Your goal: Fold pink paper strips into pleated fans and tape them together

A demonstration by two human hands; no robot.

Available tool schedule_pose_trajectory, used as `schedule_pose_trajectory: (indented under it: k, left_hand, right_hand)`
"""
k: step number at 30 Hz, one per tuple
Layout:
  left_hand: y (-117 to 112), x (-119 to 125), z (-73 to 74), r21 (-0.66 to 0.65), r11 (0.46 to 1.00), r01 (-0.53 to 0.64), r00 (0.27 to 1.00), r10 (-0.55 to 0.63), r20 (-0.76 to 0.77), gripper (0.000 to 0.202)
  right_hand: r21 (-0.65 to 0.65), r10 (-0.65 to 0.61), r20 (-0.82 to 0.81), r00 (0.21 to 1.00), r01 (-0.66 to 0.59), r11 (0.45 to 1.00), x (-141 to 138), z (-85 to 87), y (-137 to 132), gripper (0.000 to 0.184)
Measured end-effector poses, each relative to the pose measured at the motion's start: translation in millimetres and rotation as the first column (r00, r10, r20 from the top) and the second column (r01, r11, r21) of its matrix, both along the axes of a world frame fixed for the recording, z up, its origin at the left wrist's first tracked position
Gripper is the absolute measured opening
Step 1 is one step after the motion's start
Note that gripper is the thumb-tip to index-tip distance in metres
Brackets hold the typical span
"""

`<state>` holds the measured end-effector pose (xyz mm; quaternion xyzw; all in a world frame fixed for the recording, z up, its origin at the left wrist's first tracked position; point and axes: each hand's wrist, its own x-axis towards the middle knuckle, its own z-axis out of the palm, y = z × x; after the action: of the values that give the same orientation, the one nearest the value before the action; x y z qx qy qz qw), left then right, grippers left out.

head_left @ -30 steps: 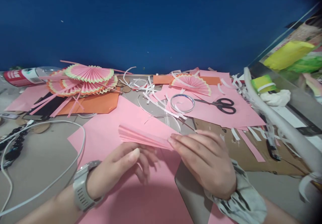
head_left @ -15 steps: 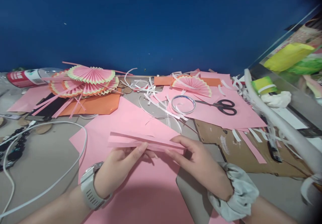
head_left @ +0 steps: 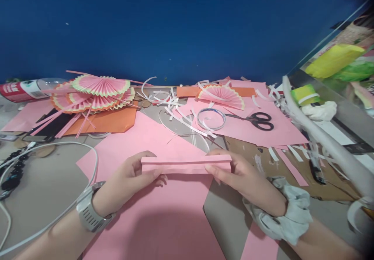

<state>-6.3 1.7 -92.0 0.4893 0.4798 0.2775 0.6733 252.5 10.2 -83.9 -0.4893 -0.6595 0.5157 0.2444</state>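
A folded pink paper strip (head_left: pixel 185 164), pleated flat like an accordion, is held level between both hands. My left hand (head_left: pixel 125 182) pinches its left end, thumb on top; a grey watch sits on that wrist. My right hand (head_left: pixel 248 182) pinches the right end; a grey scrunchie is round that wrist. Under the hands lies a large pink paper sheet (head_left: pixel 163 221) on the table.
Finished pink pleated fans (head_left: pixel 96 92) lie on orange paper at the back left, another fan (head_left: pixel 222 96) at the back middle. A tape ring (head_left: pixel 210 119), black scissors (head_left: pixel 258 120), white paper strips, a white cable (head_left: pixel 58 151) and a bottle (head_left: pixel 20 90) surround the spot.
The pleated strip was fanned open at its left end; both hands have now pressed it flat and turned it level, one hand at each end.
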Motion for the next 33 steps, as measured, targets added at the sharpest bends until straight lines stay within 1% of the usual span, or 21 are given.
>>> schedule_pose_trajectory:
  k: [1,3,5,6,7,8,9,10,12,14,18,21,23,25,27,29,31,33]
  left_hand:
    - [0,0,0.6,0.057,0.998,0.033,0.996,-0.028,-0.087,0.017]
    - [1,1,2.5,0.183,0.979,0.087,0.971,-0.043,-0.235,0.017]
    - [2,2,5.5,0.303,0.946,0.113,0.957,-0.021,-0.291,0.016]
    - [2,2,7.3,0.330,0.935,0.127,0.953,-0.023,-0.301,0.016]
    - [3,1,9.4,0.329,0.933,0.146,0.949,-0.038,-0.313,0.016]
    - [3,1,11.4,0.294,0.940,0.172,0.945,-0.073,-0.318,0.017]
    - [3,0,13.2,0.226,0.954,0.195,0.945,-0.121,-0.304,0.018]
    - [3,0,14.8,0.142,0.966,0.217,0.949,-0.175,-0.262,0.020]
    - [3,-1,16.3,0.001,0.966,0.259,0.957,-0.257,-0.136,0.021]
    - [4,-2,15.4,-0.070,0.959,0.275,0.957,-0.280,-0.080,0.022]
    - [5,-6,9.2,-0.057,0.972,0.229,0.959,-0.236,-0.160,0.023]
    - [6,-9,4.2,-0.047,0.980,0.193,0.971,-0.198,-0.134,0.018]
    - [4,-8,2.1,-0.056,0.989,0.140,0.984,-0.146,-0.104,0.016]
    - [2,-4,1.4,-0.070,0.991,0.113,0.990,-0.118,-0.072,0.018]
    - [0,0,2.0,-0.059,0.990,0.128,0.989,-0.131,-0.063,0.019]
    - [-2,3,3.2,-0.025,0.988,0.153,0.983,-0.155,-0.094,0.022]
    - [-3,4,4.3,-0.014,0.988,0.152,0.980,-0.152,-0.130,0.023]
    - [-2,3,4.5,-0.033,0.989,0.146,0.978,-0.149,-0.149,0.024]
  right_hand:
    - [-0.017,0.024,-0.014,1.000,-0.024,1.000,0,0.1,0,0.017]
    - [-0.040,0.038,-0.037,0.999,-0.040,0.998,-1,-0.3,-1,0.022]
    - [-0.066,0.026,-0.041,0.999,-0.029,0.997,-1,-1.6,-2,0.026]
    - [-0.076,0.011,-0.039,0.999,-0.014,0.997,-1,-2.3,-3,0.026]
    - [-0.081,-0.001,-0.041,0.999,-0.002,0.997,0,-3.0,-3,0.026]
    - [-0.084,-0.003,-0.049,0.999,-0.002,0.996,0,-3.5,-4,0.026]
    - [-0.089,0.008,-0.059,0.998,-0.013,0.996,0,-3.6,-4,0.026]
    - [-0.088,0.021,-0.068,0.997,-0.027,0.996,0,-3.4,-4,0.026]
    - [-0.075,0.035,-0.077,0.996,-0.040,0.996,0,-1.6,-4,0.026]
    - [-0.070,0.043,-0.061,0.997,-0.047,0.996,-1,2.1,-4,0.024]
    - [-0.092,0.105,-0.002,0.994,-0.105,0.990,-3,10.2,-3,0.015]
    - [-0.061,0.096,0.019,0.995,-0.095,0.994,-4,12.2,-4,0.014]
    - [-0.060,0.088,0.025,0.996,-0.086,0.994,-4,11.7,-4,0.015]
    - [-0.098,0.136,0.005,0.991,-0.135,0.986,-3,10.6,-4,0.017]
    - [-0.128,0.218,-0.045,0.975,-0.222,0.967,-2,9.0,-3,0.023]
    - [-0.140,0.258,-0.092,0.962,-0.269,0.953,-1,7.2,-2,0.027]
    - [-0.156,0.242,-0.107,0.964,-0.256,0.954,-1,6.1,-2,0.027]
    - [-0.209,0.219,-0.104,0.970,-0.237,0.949,0,6.4,-2,0.024]
